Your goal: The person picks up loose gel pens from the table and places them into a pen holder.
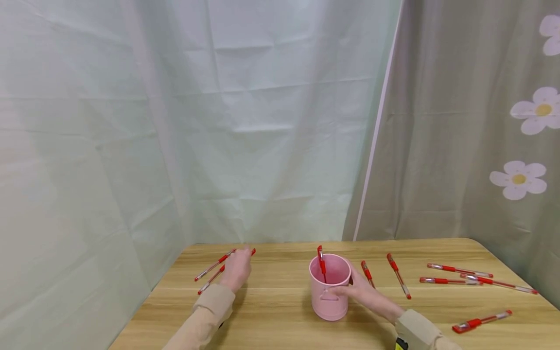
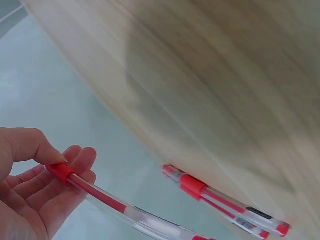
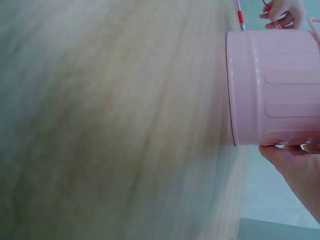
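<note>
My left hand [image 1: 238, 268], at the left of the table, pinches a red gel pen [image 2: 105, 197] between thumb and fingers. In the left wrist view the pen slants down to the right, above the table. Two more red pens [image 2: 225, 202] lie close together near that hand. My right hand [image 1: 364, 292] grips a pink bucket [image 1: 321, 305] from its right side, thumb toward the near front and the other fingers mostly hidden behind it. The bucket [image 3: 285, 85] stands upright on the table, and one red pen [image 1: 322, 261] leans inside it.
On the wooden table [image 1: 275, 311], right of the bucket, lie one red pen [image 1: 399, 277], another partly behind the right hand [image 1: 367, 273], three clustered pens [image 1: 463, 281] and a nearer one [image 1: 481, 321]. Pale curtains [image 1: 262, 146] hang behind the table.
</note>
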Demonstrator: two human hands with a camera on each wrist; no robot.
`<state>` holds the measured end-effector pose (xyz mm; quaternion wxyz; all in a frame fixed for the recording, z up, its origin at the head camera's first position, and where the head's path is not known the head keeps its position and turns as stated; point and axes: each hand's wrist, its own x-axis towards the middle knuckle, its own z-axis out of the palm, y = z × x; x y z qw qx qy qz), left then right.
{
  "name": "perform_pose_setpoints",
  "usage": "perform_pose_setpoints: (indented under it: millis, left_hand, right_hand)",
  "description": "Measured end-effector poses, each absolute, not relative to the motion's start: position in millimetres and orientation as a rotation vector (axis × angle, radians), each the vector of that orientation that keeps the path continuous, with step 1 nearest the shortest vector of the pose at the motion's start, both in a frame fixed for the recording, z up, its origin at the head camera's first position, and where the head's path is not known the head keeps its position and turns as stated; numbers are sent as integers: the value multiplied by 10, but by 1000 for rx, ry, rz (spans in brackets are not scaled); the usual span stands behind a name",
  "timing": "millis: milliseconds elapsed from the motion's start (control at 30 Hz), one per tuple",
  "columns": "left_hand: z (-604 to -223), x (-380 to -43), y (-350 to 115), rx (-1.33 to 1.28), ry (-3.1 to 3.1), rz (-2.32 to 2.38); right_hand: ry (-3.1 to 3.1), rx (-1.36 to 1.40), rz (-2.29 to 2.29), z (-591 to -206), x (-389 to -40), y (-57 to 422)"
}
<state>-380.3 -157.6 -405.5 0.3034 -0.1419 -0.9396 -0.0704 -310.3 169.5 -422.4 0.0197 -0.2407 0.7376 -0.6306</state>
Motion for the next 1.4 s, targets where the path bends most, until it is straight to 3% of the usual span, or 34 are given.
perform_pose_setpoints:
  millis: [1400]
  left_hand:
    - [-3482,-3517,-972,-769,-2154,-437]
  right_hand:
    - [2308,-733,-1941,-4263,-3118,1706]
